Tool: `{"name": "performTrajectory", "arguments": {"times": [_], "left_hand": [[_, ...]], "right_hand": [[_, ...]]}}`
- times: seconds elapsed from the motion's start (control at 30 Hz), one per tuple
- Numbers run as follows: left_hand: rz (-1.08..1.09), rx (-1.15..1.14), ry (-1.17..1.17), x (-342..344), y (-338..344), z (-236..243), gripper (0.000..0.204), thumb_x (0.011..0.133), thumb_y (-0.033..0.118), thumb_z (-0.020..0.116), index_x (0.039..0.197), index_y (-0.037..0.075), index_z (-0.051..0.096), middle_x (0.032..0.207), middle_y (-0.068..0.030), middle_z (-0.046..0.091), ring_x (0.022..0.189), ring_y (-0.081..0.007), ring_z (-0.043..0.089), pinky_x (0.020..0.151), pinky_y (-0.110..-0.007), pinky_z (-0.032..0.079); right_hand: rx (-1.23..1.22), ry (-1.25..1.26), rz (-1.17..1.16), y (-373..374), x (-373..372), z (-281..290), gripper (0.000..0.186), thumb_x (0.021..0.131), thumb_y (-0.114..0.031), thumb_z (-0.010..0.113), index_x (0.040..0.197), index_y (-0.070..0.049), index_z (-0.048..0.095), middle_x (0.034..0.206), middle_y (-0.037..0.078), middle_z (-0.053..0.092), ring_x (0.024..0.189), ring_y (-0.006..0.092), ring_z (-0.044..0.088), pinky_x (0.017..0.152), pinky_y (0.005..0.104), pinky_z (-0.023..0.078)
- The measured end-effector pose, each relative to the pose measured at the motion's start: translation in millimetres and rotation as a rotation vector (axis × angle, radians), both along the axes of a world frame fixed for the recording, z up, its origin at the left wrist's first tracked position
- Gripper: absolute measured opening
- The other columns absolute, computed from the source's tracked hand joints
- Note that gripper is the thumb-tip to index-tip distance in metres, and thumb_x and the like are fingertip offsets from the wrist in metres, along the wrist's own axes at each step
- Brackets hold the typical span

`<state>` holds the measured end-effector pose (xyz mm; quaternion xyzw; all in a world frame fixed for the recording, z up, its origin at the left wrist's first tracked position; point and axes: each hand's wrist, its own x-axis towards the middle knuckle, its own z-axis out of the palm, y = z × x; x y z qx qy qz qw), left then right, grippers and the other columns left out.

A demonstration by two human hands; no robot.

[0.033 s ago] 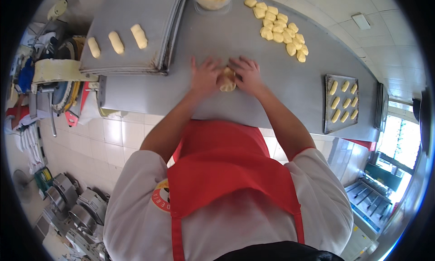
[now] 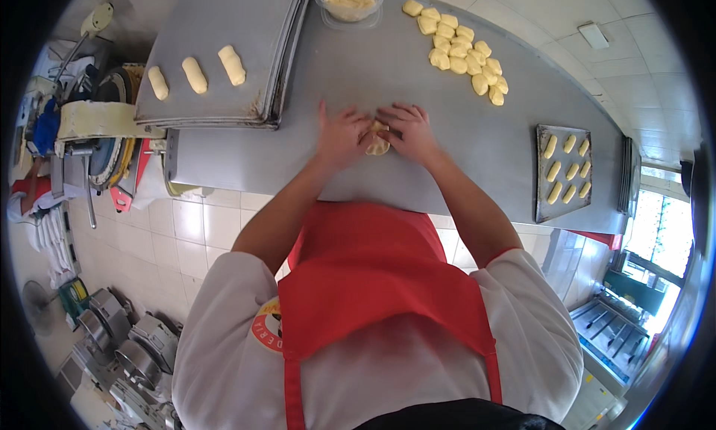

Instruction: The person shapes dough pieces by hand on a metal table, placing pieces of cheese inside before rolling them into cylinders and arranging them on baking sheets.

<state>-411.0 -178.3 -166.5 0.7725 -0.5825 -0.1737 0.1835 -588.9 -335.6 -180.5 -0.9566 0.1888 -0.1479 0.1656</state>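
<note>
At the middle of the steel table (image 2: 298, 173), a flattened piece of dough (image 2: 377, 146) lies between my two hands. My left hand (image 2: 343, 135) reaches in from the left, fingers bent onto the dough's edge, slightly blurred. My right hand (image 2: 406, 135) grips it from the right, thumb on the dough and fingers curved over its far side. Some fingertips hide part of it. Above and right of them sit several yellow dough pieces (image 2: 459, 49) in a cluster. Up left, stacked metal sheets (image 2: 209, 113) carry three elongated dough rolls (image 2: 194, 76).
A clear tub (image 2: 347, 1) of creamy contents stands at the top. A tray (image 2: 544, 210) of several small rolls lies right. Cluttered equipment (image 2: 97, 124) and a co-worker's arm (image 2: 30, 191) are left. Mixers (image 2: 138, 355) stand below left, a metal rack (image 2: 608, 325) below right.
Both hands have come slightly closer around the dough, and my fingers now cover more of it. The whole view has shifted slightly, with the table appearing a little lower.
</note>
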Motion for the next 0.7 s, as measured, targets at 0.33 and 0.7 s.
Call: {"name": "performTrajectory", "arguments": {"times": [0.33, 0.7], "left_hand": [[-0.03, -0.068, -0.027, -1, 6, -2, 0.045, 0.097, 0.042, 0.074, 0.139, 0.026, 0.074, 0.165, -0.0019, 0.053, 0.157, -0.0325, 0.042, 0.126, -0.077, 0.001], [-0.009, -0.105, -0.145, -2, 13, -10, 0.044, 0.096, 0.044, 0.075, 0.137, 0.029, 0.075, 0.168, -0.0021, 0.051, 0.159, -0.0303, 0.039, 0.125, -0.078, -0.004]], "right_hand": [[0.127, 0.144, -0.165, 18, -6, 14, 0.048, 0.091, -0.046, 0.08, 0.136, -0.032, 0.076, 0.163, -0.002, 0.053, 0.157, 0.0284, 0.04, 0.128, 0.0663, 0.021], [0.137, 0.068, -0.15, 38, -12, 5, 0.039, 0.092, -0.045, 0.079, 0.129, -0.033, 0.079, 0.171, -0.002, 0.045, 0.162, 0.0278, 0.033, 0.129, 0.0675, 0.018]]}}
